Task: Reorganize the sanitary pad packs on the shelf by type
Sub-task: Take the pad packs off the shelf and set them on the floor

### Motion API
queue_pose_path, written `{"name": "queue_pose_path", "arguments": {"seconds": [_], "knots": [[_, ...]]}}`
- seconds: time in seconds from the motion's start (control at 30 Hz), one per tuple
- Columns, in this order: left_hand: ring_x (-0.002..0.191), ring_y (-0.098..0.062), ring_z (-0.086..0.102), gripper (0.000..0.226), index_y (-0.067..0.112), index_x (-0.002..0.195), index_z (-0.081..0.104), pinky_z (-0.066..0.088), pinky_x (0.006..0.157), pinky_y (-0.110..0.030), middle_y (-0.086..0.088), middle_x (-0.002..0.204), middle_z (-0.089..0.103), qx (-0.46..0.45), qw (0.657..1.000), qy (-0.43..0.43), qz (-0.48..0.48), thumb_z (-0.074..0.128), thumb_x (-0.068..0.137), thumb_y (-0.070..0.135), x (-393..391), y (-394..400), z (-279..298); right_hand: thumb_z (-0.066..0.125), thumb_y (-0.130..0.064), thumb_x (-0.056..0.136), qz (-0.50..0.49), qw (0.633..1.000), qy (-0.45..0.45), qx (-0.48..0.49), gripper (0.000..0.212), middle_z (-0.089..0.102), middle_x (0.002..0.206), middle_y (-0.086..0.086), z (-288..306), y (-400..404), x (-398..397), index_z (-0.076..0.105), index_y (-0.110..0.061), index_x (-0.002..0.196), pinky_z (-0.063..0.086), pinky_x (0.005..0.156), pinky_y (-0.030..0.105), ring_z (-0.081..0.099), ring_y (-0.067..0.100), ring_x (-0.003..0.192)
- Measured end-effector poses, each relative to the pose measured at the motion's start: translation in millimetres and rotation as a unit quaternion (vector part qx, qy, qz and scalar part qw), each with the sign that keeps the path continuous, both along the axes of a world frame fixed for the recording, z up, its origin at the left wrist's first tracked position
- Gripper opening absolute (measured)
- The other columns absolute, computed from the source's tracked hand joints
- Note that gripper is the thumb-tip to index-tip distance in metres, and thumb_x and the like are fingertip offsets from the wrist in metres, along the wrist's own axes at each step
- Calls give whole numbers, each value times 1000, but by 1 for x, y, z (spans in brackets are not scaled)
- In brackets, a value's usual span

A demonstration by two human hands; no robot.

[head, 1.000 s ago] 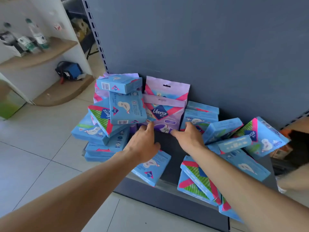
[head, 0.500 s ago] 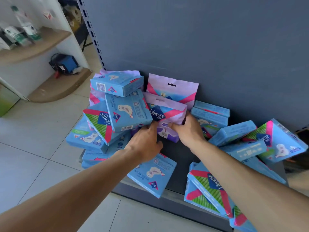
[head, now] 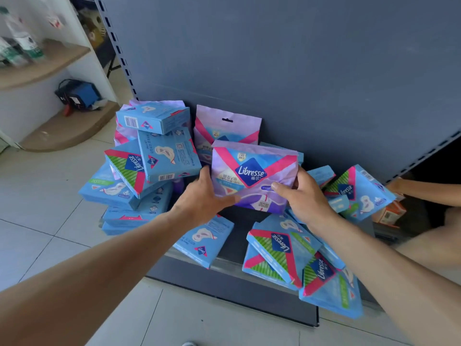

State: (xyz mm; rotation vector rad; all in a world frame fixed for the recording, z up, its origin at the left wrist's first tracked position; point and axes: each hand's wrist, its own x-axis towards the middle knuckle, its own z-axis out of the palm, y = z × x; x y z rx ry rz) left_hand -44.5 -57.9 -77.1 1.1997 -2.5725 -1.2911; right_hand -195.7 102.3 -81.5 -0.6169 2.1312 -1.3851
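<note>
Head view is showing both hands gripping one purple soft pack [head: 252, 176], lifted clear of the dark shelf [head: 232, 275]: the left hand [head: 202, 198] is clasping its lower left edge, the right hand [head: 303, 196] pinching its lower right corner. Behind the hands another purple pack [head: 225, 126] is leaning on the back panel; blue boxes [head: 159, 156] are lying jumbled to either side. Sorting is seemingly just beginning; next, this pack is probably needing a spot beside its purple match.
</note>
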Motion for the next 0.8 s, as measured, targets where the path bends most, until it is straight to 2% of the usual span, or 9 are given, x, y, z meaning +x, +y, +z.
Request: {"name": "queue_pose_path", "arguments": {"seconds": [0.07,0.2,0.3,0.37,0.43,0.53,0.6,0.7,0.8], "knots": [[77,-9,64,62,26,115,40,48,50,-21,8,101,63,40,998,38,10,79,72,48,4,6,9,69,-10,88,8,1000,-17,-10,22,72,104,-5,5,13,5,64,-24,104,54,91,38,68,11,97],[90,-14,71,54,22,112,51,58,76,-29,5,99,73,182,971,156,11,85,70,12,14,17,20,65,-10,91,26,996,-75,-29,18,73,105,-1,20,35,21,63,-24,101,54,80,31,69,16,99],[80,-9,72,44,19,102,55,57,65,-23,9,85,75,228,951,206,12,77,74,-7,26,24,30,63,-12,93,48,992,-111,-27,14,73,104,1,34,47,32,63,-21,103,56,70,26,71,14,93],[73,-5,71,41,20,98,56,53,56,-19,11,79,74,234,948,213,21,74,75,-10,36,27,35,62,-14,93,59,991,-119,-20,13,74,103,0,41,49,36,65,-18,105,58,73,29,71,13,91],[74,-6,72,40,21,98,57,53,55,-19,8,84,74,234,948,211,36,75,75,-7,47,24,37,59,-15,93,52,991,-122,-27,12,74,99,-1,46,45,40,67,-17,103,57,76,29,70,11,89],[85,-13,72,41,21,104,57,57,61,-26,2,96,74,251,944,206,53,77,76,-3,60,17,39,59,-15,93,12,995,-97,-30,9,71,92,-1,51,31,38,67,-15,99,52,64,21,67,9,80],[90,-19,72,42,19,106,58,59,66,-31,-2,99,74,266,939,210,65,77,75,-2,67,11,38,66,-21,89,-2,998,-56,3,16,69,100,-3,51,14,28,66,-16,105,50,72,24,64,11,90],[91,-22,72,42,20,107,58,60,71,-39,-1,99,74,285,929,214,97,79,75,2,74,-1,34,74,-36,82,0,998,6,58,39,65,118,-5,47,-14,16,64,-21,117,47,96,33,61,13,109],[93,-25,72,43,19,110,57,59,71,-43,-3,101,74,301,919,220,127,78,75,3,76,-14,27,74,-40,82,9,990,83,115,53,59,129,-3,45,-44,9,58,-18,128,43,100,34,56,18,119]]}}
